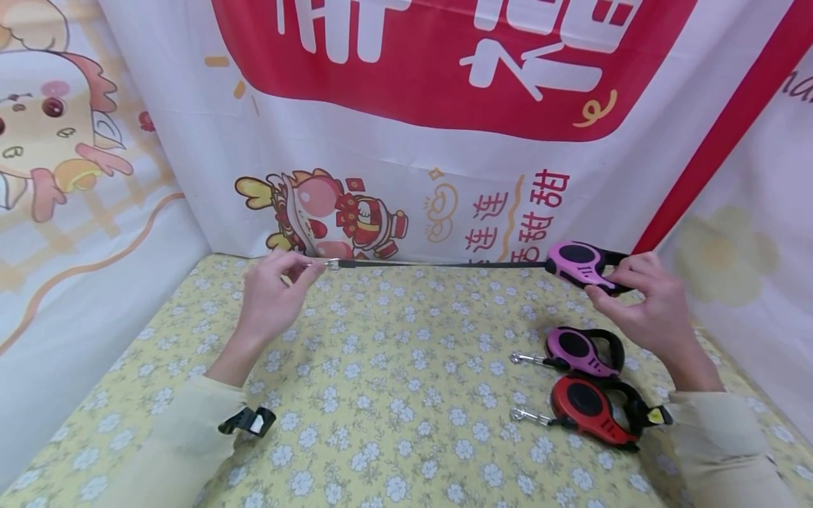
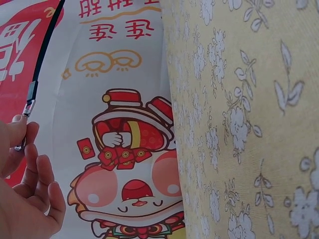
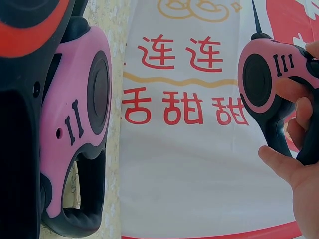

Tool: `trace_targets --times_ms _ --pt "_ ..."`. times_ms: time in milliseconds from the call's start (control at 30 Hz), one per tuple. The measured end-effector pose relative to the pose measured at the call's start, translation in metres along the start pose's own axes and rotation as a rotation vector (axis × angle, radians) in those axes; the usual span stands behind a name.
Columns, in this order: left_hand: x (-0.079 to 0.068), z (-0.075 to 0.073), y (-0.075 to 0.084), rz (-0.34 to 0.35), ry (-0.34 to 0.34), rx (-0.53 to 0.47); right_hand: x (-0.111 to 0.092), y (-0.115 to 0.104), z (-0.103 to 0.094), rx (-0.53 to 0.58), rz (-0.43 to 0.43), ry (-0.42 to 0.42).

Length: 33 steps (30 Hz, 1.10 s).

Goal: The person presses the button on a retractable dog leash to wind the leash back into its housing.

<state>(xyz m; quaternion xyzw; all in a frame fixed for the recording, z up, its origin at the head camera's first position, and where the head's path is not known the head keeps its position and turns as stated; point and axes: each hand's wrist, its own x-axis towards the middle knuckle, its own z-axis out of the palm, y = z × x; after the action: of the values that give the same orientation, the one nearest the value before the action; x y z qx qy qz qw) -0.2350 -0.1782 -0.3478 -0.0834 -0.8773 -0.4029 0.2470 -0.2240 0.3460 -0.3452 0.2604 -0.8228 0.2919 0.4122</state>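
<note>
A pink and black retractable dog leash (image 1: 576,262) is gripped by its handle in my right hand (image 1: 654,300). Its black strap (image 1: 438,264) runs out straight and taut to the left. My left hand (image 1: 273,293) pinches the metal clip (image 2: 29,107) at the strap's far end between thumb and finger. In the right wrist view, fingers of the right hand (image 3: 299,124) curl through the handle loop of the held leash (image 3: 256,74). Below that hand, a second pink leash (image 1: 581,351) lies on the table with its clip pointing left.
A red and black retractable leash (image 1: 587,409) lies nearest, right beside the second pink one. The table wears a yellow floral cloth (image 1: 394,395). A printed white and red banner (image 1: 406,176) hangs behind, with more printed cloth at both sides.
</note>
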Motion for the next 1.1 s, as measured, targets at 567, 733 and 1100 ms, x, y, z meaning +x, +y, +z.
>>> trace_targets --times_ms 567,733,1100 --pt "-0.0026 0.0013 0.0040 0.015 -0.025 -0.011 0.0011 -0.0049 0.0014 -0.003 0.003 -0.020" --pt "-0.0020 0.0015 0.0025 0.016 -0.034 -0.010 0.0014 -0.0055 0.0021 -0.012 -0.001 -0.022" --pt "-0.0025 0.0021 0.0051 0.021 -0.040 -0.019 0.0013 -0.0066 0.0051 -0.019 -0.005 -0.043"
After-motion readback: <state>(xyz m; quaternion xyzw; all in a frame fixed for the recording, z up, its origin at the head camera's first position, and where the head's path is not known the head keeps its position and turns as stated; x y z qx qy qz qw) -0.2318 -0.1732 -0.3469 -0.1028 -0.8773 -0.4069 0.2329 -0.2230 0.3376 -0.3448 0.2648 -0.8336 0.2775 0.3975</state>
